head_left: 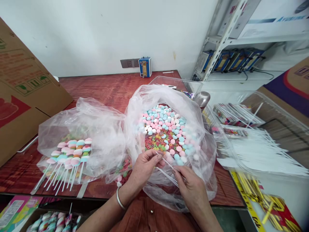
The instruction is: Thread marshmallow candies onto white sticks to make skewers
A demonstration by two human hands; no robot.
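My left hand [146, 166], with a bangle at the wrist, is closed in a pinch near the upper end of a thin white stick [165, 160]. My right hand [190, 183] grips the same stick lower down, fingers pressed together. More white sticks [167, 175] run beneath it between both hands; which fingers hold them is partly hidden. Both hands are over the near rim of a large clear plastic bag [137, 106]. Inside lie pink, white and blue round candies [161, 117] and colourful ring gummies [154, 140].
At left, finished candy skewers [70, 154] lie on another plastic bag [103, 129]. A clear tray [231, 151] of white sticks [263, 154] stands right, by a metal scoop [202, 98]. Cardboard boxes [24, 77] flank the red table [96, 85]. Yellow twist ties [253, 190] lie lower right.
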